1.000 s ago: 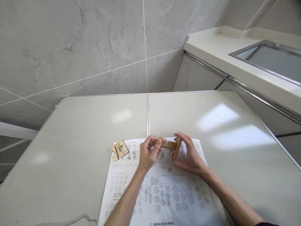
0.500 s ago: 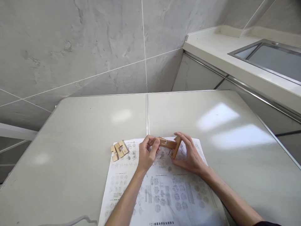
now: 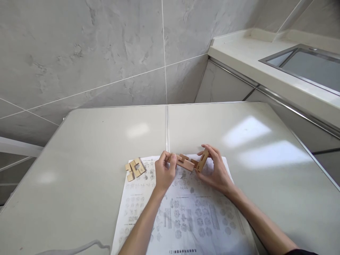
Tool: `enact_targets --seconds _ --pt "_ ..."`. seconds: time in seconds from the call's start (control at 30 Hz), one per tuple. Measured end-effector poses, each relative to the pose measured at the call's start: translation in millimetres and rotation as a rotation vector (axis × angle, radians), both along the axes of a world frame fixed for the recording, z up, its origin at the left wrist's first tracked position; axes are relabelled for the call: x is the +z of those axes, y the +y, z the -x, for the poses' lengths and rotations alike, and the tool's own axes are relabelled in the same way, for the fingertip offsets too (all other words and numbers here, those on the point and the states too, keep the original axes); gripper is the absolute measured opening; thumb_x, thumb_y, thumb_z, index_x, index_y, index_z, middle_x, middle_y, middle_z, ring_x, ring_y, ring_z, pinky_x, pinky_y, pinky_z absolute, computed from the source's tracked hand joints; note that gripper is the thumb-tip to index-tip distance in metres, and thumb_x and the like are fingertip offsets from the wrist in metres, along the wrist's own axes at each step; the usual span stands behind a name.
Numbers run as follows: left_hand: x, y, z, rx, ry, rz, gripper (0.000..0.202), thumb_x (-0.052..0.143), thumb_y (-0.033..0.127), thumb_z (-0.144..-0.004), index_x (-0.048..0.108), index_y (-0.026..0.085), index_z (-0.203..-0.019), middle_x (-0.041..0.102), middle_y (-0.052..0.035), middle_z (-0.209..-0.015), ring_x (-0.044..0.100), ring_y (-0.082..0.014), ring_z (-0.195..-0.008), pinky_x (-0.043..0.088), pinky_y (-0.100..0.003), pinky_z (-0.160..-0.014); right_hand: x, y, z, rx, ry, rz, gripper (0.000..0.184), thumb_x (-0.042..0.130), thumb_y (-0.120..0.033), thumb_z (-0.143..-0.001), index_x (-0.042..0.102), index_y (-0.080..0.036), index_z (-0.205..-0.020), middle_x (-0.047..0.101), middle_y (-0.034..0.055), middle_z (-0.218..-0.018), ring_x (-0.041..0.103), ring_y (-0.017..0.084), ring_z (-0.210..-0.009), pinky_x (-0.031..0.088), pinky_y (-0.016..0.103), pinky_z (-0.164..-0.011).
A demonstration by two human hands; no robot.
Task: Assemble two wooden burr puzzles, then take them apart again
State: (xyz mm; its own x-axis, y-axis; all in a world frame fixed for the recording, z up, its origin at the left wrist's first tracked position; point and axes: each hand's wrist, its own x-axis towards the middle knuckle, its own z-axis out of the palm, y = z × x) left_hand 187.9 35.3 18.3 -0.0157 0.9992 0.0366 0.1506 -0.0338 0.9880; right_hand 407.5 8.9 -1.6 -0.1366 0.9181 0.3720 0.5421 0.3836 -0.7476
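Note:
My left hand (image 3: 165, 170) is closed on one end of notched wooden puzzle pieces (image 3: 185, 163), thumb on top. My right hand (image 3: 217, 170) grips a slotted wooden puzzle piece (image 3: 203, 160) between thumb and fingers, tilted up. The two held parts meet or nearly meet at a corner; whether they are joined I cannot tell. Left of my left hand lie more wooden puzzle pieces (image 3: 137, 167), some notched, at the corner of a printed sheet (image 3: 159, 226). Both hands are above the sheet's upper part.
The sheet with rows of small printed diagrams lies on a pale table (image 3: 87, 170) with a centre seam. A grey cord (image 3: 79, 249) runs along the near left. Behind stands a grey tiled wall (image 3: 106, 46); a counter (image 3: 239, 49) with a sink (image 3: 305, 63) is at the right.
The slotted piece in my right hand has shifted up and right and turned. The left-hand piece has rotated, its right end now lower and showing notches, and no longer inserted straight against the other.

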Motion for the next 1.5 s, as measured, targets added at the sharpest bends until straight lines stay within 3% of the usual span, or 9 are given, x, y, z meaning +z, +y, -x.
enact_targets --seconds 0.1,0.33,0.57,0.83,1.07,1.2,1.5 --pt "-2.2 -1 -2 -0.012 0.124 -0.041 0.041 0.059 0.048 -0.104 0.055 0.022 -0.073 0.057 0.0019 -0.064 0.049 -0.0151 -0.06 0.04 -0.028 -0.06 0.2 1 0 -0.024 0.005 -0.001 0.091 0.075 -0.018 -0.089 0.028 -0.033 -0.166 0.044 0.0163 -0.15 0.069 0.032 -0.118 0.059 0.06 -0.105" --pt "-1.6 0 -7 -0.015 0.349 -0.164 0.034 0.06 0.033 -0.101 0.057 0.023 -0.068 0.059 -0.0003 -0.068 0.053 -0.0217 -0.076 0.044 -0.04 -0.088 1.2 0 1 -0.032 0.027 0.066 0.086 0.075 -0.021 -0.091 0.03 -0.032 -0.164 0.044 0.0156 -0.149 0.07 0.029 -0.113 0.06 0.056 -0.103" --pt "-6.3 1 -8 0.097 0.652 -0.342 0.028 0.062 0.027 -0.099 0.054 0.022 -0.073 0.064 -0.006 -0.09 0.056 -0.0259 -0.095 0.046 -0.043 -0.088 -4.5 -1 -1 -0.009 0.024 0.137 0.082 0.074 -0.025 -0.092 0.032 -0.032 -0.163 0.041 0.0169 -0.154 0.068 0.033 -0.121 0.06 0.057 -0.105" --pt "-13.0 -1 -7 0.12 0.948 -0.35 0.023 0.06 0.025 -0.1 0.062 0.019 -0.077 0.059 -0.0188 -0.117 0.052 -0.0373 -0.116 0.049 -0.055 -0.094 -3.3 -2 1 0.05 0.084 0.178 0.08 0.074 -0.027 -0.094 0.033 -0.032 -0.163 0.039 0.0168 -0.156 0.07 0.03 -0.116 0.061 0.056 -0.104" --pt "-13.5 -2 -7 0.12 1.018 -0.371 0.019 0.057 0.027 -0.102 0.064 0.017 -0.086 0.055 -0.0239 -0.128 0.048 -0.0427 -0.128 0.048 -0.06 -0.101 -0.7 -3 0 0.122 0.086 0.197 0.082 0.075 -0.026 -0.092 0.033 -0.033 -0.162 0.041 0.0162 -0.156 0.07 0.031 -0.116 0.062 0.055 -0.103" --pt "-14.7 -2 -6 0.127 1.017 -0.367 0.018 0.058 0.03 -0.101 0.063 0.016 -0.091 0.056 -0.0258 -0.13 0.048 -0.0437 -0.13 0.046 -0.061 -0.104 1.5 -2 0 0.136 0.108 0.204 0.081 0.075 -0.025 -0.092 0.033 -0.034 -0.161 0.043 0.0155 -0.153 0.072 0.028 -0.106 0.064 0.053 -0.098" --pt "-19.3 -2 -5 0.146 0.98 -0.415 0.014 0.059 0.03 -0.102 0.059 0.018 -0.096 0.057 -0.0232 -0.132 0.05 -0.0432 -0.132 0.047 -0.061 -0.105 2.8 -1 0 0.145 0.105 0.216 0.079 0.075 -0.029 -0.093 0.034 -0.034 -0.161 0.044 0.0161 -0.153 0.072 0.029 -0.105 0.066 0.054 -0.095"
